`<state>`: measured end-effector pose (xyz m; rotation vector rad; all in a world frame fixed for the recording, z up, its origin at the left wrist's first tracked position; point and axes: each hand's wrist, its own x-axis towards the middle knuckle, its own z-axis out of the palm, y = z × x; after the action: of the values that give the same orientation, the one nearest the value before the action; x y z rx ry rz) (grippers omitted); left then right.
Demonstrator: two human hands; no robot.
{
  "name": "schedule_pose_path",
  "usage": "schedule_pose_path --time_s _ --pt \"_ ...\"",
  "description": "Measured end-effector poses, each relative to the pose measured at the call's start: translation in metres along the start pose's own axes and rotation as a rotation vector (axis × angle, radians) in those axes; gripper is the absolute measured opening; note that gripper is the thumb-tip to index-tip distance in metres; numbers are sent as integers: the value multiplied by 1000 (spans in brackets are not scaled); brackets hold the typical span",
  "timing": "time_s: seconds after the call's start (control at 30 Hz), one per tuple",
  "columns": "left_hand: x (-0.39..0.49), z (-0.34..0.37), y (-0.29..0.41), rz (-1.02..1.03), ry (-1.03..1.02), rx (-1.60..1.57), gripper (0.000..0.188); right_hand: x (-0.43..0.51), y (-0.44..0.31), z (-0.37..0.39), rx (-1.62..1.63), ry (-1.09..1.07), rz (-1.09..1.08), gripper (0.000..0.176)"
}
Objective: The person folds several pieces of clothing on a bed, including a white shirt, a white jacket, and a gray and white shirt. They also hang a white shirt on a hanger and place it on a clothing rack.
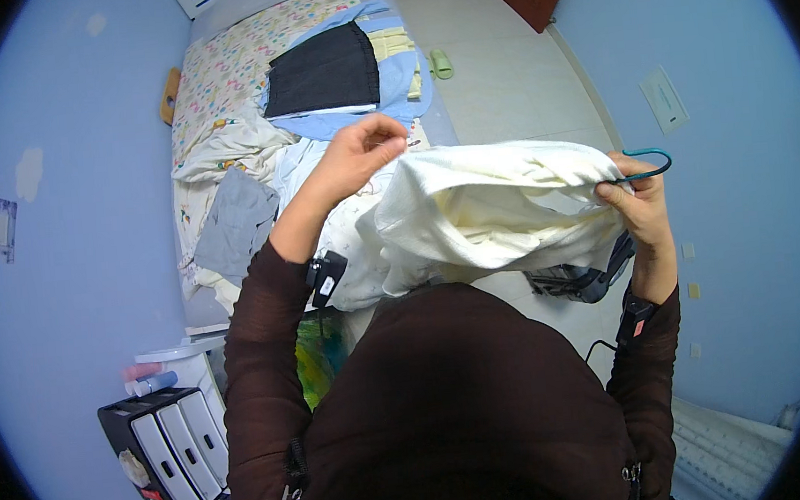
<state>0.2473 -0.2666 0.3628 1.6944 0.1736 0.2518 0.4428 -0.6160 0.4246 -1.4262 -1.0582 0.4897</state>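
Note:
A white knitted garment (495, 207) is spread out in front of me, its opening facing up. My right hand (639, 196) grips its right end together with the neck of a teal clothes hanger (654, 163), whose hook sticks out past my fingers. Most of the hanger is hidden by cloth. At the garment's upper left corner is my left hand (367, 150), thumb and fingers curled close together. Whether they pinch the fabric is unclear.
Beyond lies a bed with a patterned sheet (244, 58), bearing folded black clothing (323, 73), blue clothing (401, 84) and a grey garment (235, 220). A black wheeled object (585, 278) stands on the floor below the garment. A drawer unit (176, 451) is at left.

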Motion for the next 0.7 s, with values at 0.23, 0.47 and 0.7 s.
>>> schedule_pose_path --time_s 0.23,0.47,0.7 --pt "-31 50 45 503 422 584 31 -6 -7 7 -85 64 95 21" --pt "-17 46 57 688 409 691 9 -7 -24 18 -245 72 20 18" --pt "-5 47 98 731 323 586 8 -9 -37 32 -380 -94 24 16"
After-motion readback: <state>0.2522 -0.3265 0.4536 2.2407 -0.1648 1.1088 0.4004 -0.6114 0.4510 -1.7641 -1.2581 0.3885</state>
